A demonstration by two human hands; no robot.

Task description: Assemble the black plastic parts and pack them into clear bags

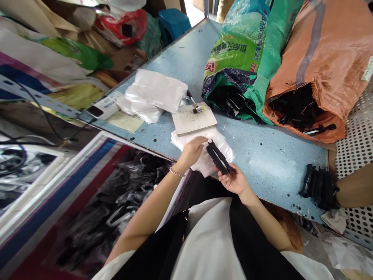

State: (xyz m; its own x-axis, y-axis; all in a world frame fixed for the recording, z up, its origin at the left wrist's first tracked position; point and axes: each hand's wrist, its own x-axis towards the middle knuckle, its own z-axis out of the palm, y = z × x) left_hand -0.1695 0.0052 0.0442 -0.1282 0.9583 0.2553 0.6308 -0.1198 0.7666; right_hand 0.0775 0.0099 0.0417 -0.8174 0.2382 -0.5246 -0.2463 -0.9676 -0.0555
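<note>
Grips black plastic part (218, 157) in right hand (235, 181) — long axis slanting toward upper left; touches clear bags (201, 165) with half-curled left hand (190, 151).

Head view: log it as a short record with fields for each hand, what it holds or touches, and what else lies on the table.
left hand: on the stack of clear plastic bags, fingers bent; grip unclear
right hand: holds a black plastic part, tilted, over the bags
table: blue speckled top
behind the bags: small hammer lying on a pale board
far side: green woven sack and orange woven sack, both open, black pieces inside
right edge: pile of black parts
</note>
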